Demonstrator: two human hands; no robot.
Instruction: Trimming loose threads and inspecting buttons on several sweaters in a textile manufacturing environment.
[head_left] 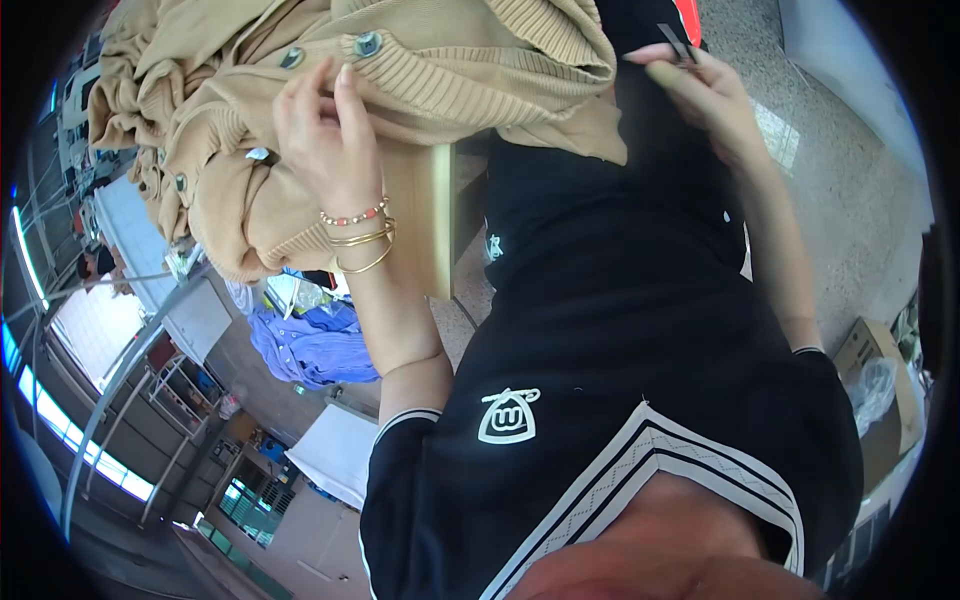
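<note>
A tan knitted cardigan (pixel 420 95) with ribbed edges and dark buttons lies heaped at the top left, partly across my lap. My left hand (pixel 325 140), with bracelets at the wrist, is over the cardigan just below a button (pixel 367 44). Its fingers are stretched out and apart, with the tips against or just above the knit. At the upper right, away from the cloth, my right hand (pixel 715 100) is closed around small dark metal thread snips (pixel 678 46). The blades stick out past the fingers, whose lower part is slightly blurred.
Under the cardigan shows a pale wooden table edge (pixel 430 225). Blue-violet garments (pixel 310 345) are piled beyond my left forearm. A cardboard box (pixel 880 400) with clear plastic stands at the right, on the speckled floor (pixel 850 200). White tables are farther left.
</note>
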